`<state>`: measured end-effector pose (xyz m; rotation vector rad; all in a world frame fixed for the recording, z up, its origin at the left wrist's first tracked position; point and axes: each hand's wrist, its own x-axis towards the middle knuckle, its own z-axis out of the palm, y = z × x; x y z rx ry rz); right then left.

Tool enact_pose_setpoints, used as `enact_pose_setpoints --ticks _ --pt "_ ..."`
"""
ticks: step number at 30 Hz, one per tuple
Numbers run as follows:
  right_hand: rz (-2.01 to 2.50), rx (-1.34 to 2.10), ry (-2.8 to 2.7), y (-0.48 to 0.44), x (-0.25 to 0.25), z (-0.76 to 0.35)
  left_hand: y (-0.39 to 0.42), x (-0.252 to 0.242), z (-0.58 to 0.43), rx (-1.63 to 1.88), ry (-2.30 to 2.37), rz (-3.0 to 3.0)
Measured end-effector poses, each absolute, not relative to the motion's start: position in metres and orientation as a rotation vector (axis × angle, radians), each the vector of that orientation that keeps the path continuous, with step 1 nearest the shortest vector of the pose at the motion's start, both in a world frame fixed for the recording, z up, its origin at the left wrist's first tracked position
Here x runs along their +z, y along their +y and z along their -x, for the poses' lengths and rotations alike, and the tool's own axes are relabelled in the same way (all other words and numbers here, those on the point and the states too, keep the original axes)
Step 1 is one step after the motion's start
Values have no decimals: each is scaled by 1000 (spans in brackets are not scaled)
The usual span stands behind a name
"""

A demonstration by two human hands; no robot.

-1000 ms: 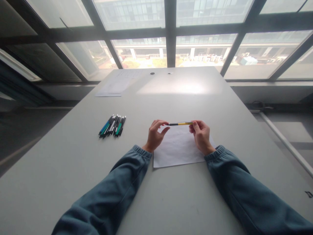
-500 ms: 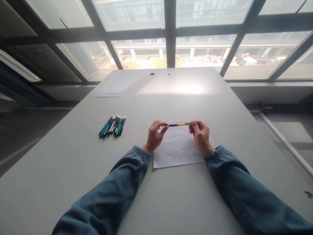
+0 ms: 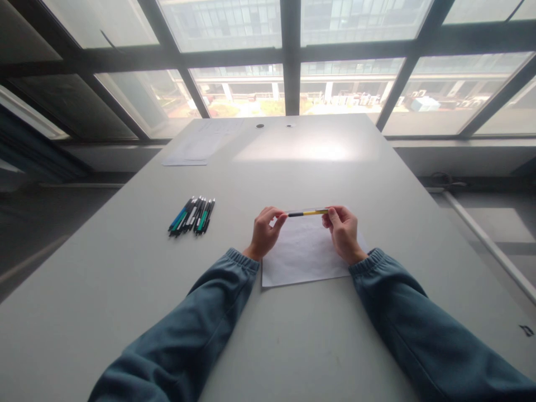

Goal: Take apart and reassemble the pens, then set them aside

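We see both forearms, in blue-grey sleeves, reaching in from the lower corners of the frame and meeting just below its centre. The left hand is curled, its thumb and fingertips pinched on the dark end of a yellow and black pen. The right hand is curled the same way and pinches the yellow end. Between them the pen lies level, left to right across the frame, raised a little above a white sheet that lies flat on the grey table. Both wrists sit over the sheet's side edges, and we cannot tell whether they rest on it.

We can read no brand or label on the pen. The white sheet looks blank to us.

Left of centre a bundle of pens lies on the table, well apart from the hands, with blue, green, white and black barrels side by side, their markings too small to read. In the upper left part of the table lie loose papers with faint print we cannot make out. Near the lower right edge there is a small dark mark, unreadable
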<state>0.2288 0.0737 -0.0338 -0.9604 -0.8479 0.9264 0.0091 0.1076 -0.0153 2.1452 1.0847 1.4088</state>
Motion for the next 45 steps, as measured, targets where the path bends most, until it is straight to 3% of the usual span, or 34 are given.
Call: enact_pose_setpoints --ticks 30,45 --pt "964 925 -866 74 -34 -228 108 -18 -8 1324 1043 -2008" --pt "982 882 -833 75 -34 -229 107 -14 -10 1442 1051 -2181"
